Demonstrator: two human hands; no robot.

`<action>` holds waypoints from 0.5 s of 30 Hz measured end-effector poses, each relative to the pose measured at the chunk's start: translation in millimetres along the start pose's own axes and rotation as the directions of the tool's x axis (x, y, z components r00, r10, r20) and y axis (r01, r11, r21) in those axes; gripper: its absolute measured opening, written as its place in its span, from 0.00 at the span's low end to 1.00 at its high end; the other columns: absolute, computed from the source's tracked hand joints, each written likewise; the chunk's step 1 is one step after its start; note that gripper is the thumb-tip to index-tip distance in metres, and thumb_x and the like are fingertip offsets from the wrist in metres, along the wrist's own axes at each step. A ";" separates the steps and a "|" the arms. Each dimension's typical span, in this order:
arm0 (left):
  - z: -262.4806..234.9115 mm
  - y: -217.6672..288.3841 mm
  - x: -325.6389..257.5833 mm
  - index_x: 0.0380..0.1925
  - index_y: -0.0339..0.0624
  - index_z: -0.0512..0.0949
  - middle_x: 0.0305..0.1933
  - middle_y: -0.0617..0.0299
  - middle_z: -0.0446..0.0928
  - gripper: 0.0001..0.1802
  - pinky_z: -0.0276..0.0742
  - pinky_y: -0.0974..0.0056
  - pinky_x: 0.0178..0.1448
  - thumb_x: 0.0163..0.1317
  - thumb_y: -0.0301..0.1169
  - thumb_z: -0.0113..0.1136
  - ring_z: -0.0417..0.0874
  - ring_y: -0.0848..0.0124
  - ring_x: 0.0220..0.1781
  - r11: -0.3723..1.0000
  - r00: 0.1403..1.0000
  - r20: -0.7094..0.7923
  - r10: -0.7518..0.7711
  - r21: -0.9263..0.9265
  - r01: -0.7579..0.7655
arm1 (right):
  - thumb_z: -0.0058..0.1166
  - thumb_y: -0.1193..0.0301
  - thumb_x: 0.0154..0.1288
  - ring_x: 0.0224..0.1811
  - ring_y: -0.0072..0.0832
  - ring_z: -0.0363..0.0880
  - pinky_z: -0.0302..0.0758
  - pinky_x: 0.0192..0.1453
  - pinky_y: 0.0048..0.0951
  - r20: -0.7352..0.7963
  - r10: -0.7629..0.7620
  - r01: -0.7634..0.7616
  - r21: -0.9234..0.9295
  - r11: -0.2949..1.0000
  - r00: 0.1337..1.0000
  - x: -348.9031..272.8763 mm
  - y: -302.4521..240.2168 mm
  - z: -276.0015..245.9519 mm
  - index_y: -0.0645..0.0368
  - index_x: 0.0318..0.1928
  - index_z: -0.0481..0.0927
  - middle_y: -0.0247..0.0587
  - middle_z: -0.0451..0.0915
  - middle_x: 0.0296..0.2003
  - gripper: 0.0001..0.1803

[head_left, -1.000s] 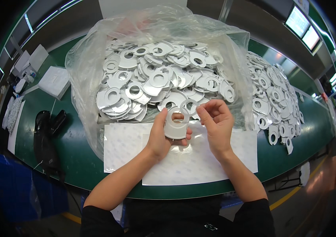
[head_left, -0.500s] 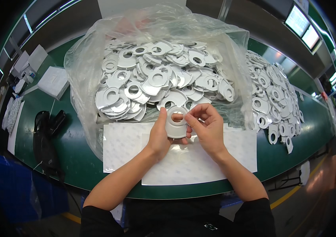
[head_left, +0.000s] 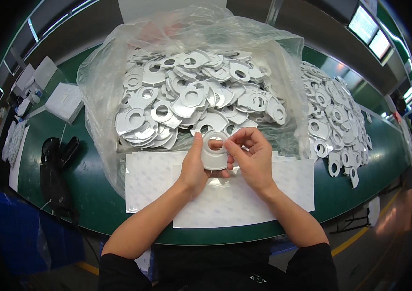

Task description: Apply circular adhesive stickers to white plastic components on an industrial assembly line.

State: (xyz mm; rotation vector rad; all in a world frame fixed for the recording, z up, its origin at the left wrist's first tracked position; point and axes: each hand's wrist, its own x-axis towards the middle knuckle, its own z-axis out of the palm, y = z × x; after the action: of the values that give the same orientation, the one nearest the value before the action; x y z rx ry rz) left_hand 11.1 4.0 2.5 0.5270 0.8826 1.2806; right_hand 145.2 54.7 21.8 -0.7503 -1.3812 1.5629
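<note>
A white plastic part [head_left: 214,161] with a large round hole and a broad curved lower edge is held upright over the sheets. My left hand [head_left: 192,167] grips it from the left, thumb along its side and fingers behind. At the right side of the hole, my right hand [head_left: 253,162] pinches the part's rim between thumb and forefinger, its other fingers curled. Whether anything thin sits in that pinch is too small to tell. Beneath both hands lie white sheets with a glossy surface [head_left: 240,206], overlapping one another.
Behind my hands, a large clear plastic bag [head_left: 100,104] lies spread open around a heap of similar white parts [head_left: 194,97]. Another heap [head_left: 336,116] covers the green table [head_left: 104,206] at the right. A black hand-held device [head_left: 56,182] and a white box [head_left: 64,103] are at left.
Both hands and the part stay almost in place. The whole view shifts very slightly; the grip looks the same.
</note>
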 end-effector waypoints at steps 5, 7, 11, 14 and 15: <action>-1.2 0.3 -0.9 0.45 0.40 0.72 0.33 0.55 0.76 0.38 0.79 0.66 0.32 0.68 0.60 0.19 0.80 0.68 0.32 1.000 1.000 -0.008 0.002 0.004 -0.002 | 0.57 0.77 0.61 0.21 0.15 0.71 0.70 0.23 0.15 0.001 0.004 -0.004 0.000 1.000 1.000 0.4 2.0 1.4 0.64 0.38 0.70 0.36 0.75 0.28 0.09; -1.3 0.1 -0.4 0.45 0.40 0.72 0.33 0.56 0.76 0.38 0.79 0.66 0.32 0.68 0.60 0.19 0.80 0.69 0.31 1.000 1.000 0.001 0.005 0.006 -0.005 | 0.57 0.77 0.61 0.21 0.15 0.71 0.70 0.22 0.15 0.001 0.003 -0.003 -0.004 1.000 1.000 0.4 2.3 0.9 0.64 0.38 0.70 0.36 0.75 0.28 0.09; -0.7 1.8 -1.3 0.44 0.40 0.73 0.32 0.57 0.76 0.39 0.79 0.67 0.31 0.68 0.61 0.19 0.79 0.69 0.31 1.000 1.000 0.018 0.001 -0.008 -0.001 | 0.57 0.76 0.61 0.20 0.14 0.71 0.70 0.23 0.15 0.008 -0.007 0.008 -0.025 1.000 1.000 0.2 4.4 0.3 0.64 0.37 0.70 0.36 0.75 0.28 0.09; -0.3 1.4 -0.7 0.43 0.40 0.73 0.32 0.58 0.76 0.37 0.78 0.68 0.31 0.68 0.60 0.23 0.79 0.70 0.31 1.000 1.000 0.027 0.005 -0.007 -0.005 | 0.56 0.76 0.62 0.20 0.14 0.72 0.70 0.23 0.15 0.007 -0.015 0.015 -0.044 0.999 1.000 -0.6 3.9 0.0 0.64 0.37 0.70 0.36 0.75 0.28 0.09; 0.2 1.6 -0.7 0.43 0.40 0.73 0.32 0.58 0.76 0.37 0.78 0.68 0.31 0.68 0.60 0.23 0.79 0.70 0.31 1.000 1.000 0.030 0.005 -0.007 -0.005 | 0.56 0.76 0.62 0.20 0.14 0.72 0.69 0.23 0.15 0.002 -0.017 0.017 -0.059 0.998 1.000 -0.9 3.5 -0.1 0.64 0.38 0.70 0.36 0.75 0.28 0.09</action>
State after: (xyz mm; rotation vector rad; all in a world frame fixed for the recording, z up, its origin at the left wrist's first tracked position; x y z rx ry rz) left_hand 10.3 3.8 4.0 0.5412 0.8522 1.2768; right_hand 145.0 54.0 18.3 -0.7719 -1.4364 1.5154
